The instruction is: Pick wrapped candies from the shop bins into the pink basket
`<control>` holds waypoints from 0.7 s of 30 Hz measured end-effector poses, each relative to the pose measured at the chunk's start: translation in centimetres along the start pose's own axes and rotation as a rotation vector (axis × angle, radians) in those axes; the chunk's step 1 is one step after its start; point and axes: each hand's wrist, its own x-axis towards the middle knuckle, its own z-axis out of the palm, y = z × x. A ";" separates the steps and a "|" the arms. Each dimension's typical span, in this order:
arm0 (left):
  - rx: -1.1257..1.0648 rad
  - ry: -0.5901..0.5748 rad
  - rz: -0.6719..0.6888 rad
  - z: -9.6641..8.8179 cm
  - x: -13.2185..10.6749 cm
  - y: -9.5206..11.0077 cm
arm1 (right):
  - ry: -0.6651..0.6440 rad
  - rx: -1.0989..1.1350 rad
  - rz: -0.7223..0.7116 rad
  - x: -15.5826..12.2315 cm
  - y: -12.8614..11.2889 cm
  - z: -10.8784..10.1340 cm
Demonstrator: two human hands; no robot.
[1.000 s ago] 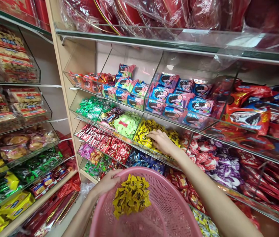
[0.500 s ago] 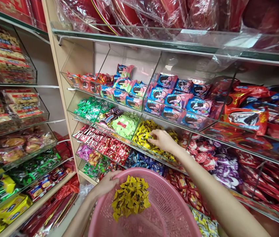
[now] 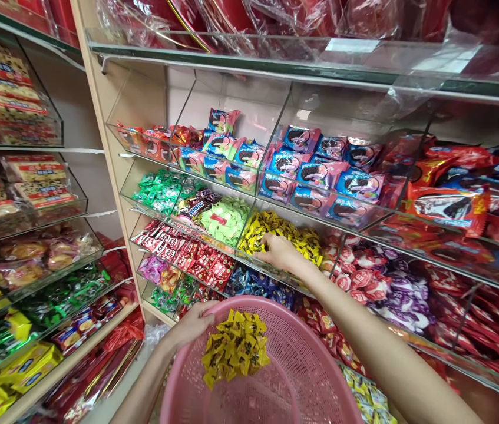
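My left hand (image 3: 194,323) grips the near-left rim of a pink plastic basket (image 3: 302,377), fingers curled over its edge. A heap of yellow wrapped candies (image 3: 234,348) lies inside the basket. My right hand (image 3: 281,253) reaches into a clear shelf bin full of the same yellow candies (image 3: 302,238), palm down, fingers bent and closing into the pile. What the fingers hold is hidden under the hand.
Clear acrylic bins hold light green sweets (image 3: 225,219), red chocolate bars (image 3: 187,254), blue and pink biscuit packs (image 3: 315,174) and red-and-white candies (image 3: 364,277). A second shelf unit with packaged snacks (image 3: 23,194) stands at the left. A glass shelf (image 3: 276,56) runs overhead.
My right hand has shifted slightly left and down within the yellow candy bin, its fingers curling in. My left hand and the basket stay put.
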 end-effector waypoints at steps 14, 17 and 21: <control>0.023 0.007 -0.006 -0.1 -0.1 0.8 | 0.030 0.109 0.055 -0.6 0.8 0.0; 0.019 0.009 -0.005 -0.1 -0.1 0.6 | 0.052 0.069 0.079 -0.5 0.2 0.2; 0.029 0.010 0.016 0.0 -0.1 0.4 | 0.043 0.077 0.081 -0.5 -0.1 0.1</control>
